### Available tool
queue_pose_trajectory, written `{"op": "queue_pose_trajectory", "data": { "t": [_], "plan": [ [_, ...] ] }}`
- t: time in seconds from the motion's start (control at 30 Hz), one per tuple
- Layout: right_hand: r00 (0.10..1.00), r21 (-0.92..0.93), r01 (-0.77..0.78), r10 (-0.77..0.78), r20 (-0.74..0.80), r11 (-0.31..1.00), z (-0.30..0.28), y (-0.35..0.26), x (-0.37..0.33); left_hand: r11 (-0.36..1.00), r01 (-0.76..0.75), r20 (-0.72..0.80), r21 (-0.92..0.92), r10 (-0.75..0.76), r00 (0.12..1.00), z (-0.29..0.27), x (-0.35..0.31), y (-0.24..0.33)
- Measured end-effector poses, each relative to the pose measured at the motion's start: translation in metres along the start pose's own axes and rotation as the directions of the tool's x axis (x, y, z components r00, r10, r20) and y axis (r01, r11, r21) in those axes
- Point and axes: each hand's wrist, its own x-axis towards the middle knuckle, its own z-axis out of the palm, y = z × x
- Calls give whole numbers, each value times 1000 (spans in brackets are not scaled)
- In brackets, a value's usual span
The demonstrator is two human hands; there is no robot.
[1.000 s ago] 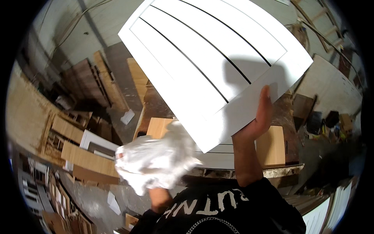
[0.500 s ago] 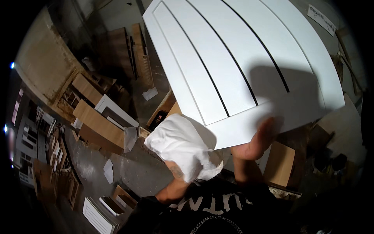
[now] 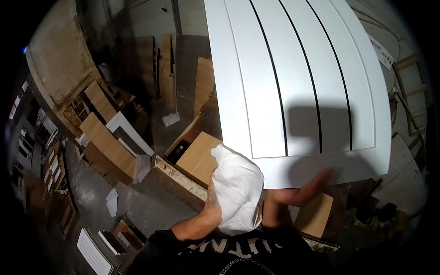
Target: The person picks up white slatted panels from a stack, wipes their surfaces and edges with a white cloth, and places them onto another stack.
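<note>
A large white cabinet-door panel (image 3: 298, 87) with a recessed frame and three dark vertical grooves stands tilted before me. My right hand (image 3: 305, 190) grips its lower edge, thumb on the front face and the other fingers hidden behind. A white cloth (image 3: 238, 183) is bunched over my left hand at the panel's lower left corner, covering the fingers; only the wrist and left forearm (image 3: 201, 222) show. My left hand appears closed on this cloth. A dark shadow falls across the panel's lower part.
Wood-coloured boards (image 3: 198, 158) lie beneath the panel on both sides, by a worn ledge (image 3: 181, 178). Leaning boards (image 3: 114, 146) stand at left, with a white frame (image 3: 130, 133). Stacked white panels (image 3: 96, 252) sit lower left. Paper scraps (image 3: 112, 201) lie on the floor.
The panel has turned to stand straighter in view, its lower edge now lower. My right hand moved down with it. The cloth and left hand shifted slightly right and down, and the whole view has shifted.
</note>
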Motion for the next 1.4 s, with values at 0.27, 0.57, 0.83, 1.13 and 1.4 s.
{"op": "queue_pose_trajectory", "data": {
  "t": [0.27, 0.57, 0.83, 1.13, 1.4],
  "plan": [
    [981, 20, -152, 153, -121, 988, -4, 19, 3, 960, -125, 333, -249, 206, 920, 10, 18, 8],
    [986, 55, 21, -30, 165, 998, -28, 10, 11, 879, -464, 159, 108, 446, 881, 25, 41, 8],
    [979, 74, 62, -75, 190, 995, -27, -6, 21, 894, 81, -272, -442, -219, 937, 48, 66, 14],
    [988, -28, -155, 155, -3, 988, -6, 10, 25, 888, -296, 79, -352, 343, 936, 11, 42, -5],
    [989, 18, -113, 110, 100, 993, -11, 6, 4, 945, -328, 95, 16, 325, 941, 29, 37, 38]
  ]
}}
